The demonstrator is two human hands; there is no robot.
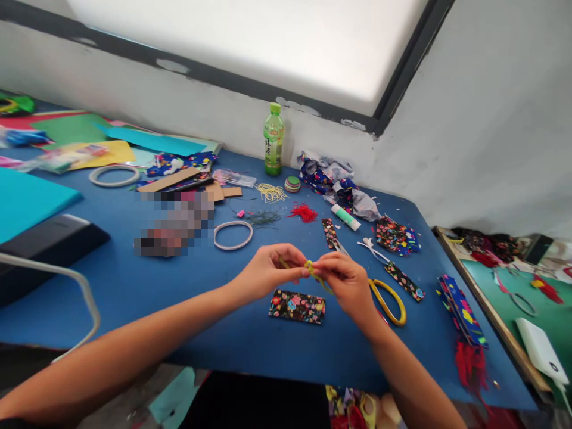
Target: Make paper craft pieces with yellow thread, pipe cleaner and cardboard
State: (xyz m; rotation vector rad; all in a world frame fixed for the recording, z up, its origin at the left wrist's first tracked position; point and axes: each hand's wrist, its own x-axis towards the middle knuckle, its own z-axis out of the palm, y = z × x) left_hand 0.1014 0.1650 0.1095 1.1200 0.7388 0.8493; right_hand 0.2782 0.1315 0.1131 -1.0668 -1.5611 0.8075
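While I look down through the head view, my left hand (268, 274) and my right hand (346, 283) nearly meet, the fingertips of each pinched narrow on the yellow strand (309, 267), which sits bunched between them above the blue table (254, 351). Just below my hands lies the folded floral piece (297, 306), and from its lower side I have a stretch of blue surface running to the table's near edge, bounded by my forearms. Beside my right wrist, the yellow-handled scissors (401, 313) crowd that side; past them, more blue surface opens toward the blue patterned piece (462, 311), near the right edge, with the red tassel (471, 360) at its lower end. Beyond my left hand, the grey ring (233, 246) lies flat, with room between it and my forearm. Farther out, the red threads (304, 213) and the glue stick (345, 217) narrow the way ahead, and the green bottle (273, 140) stands upright near the far edge, by the wall
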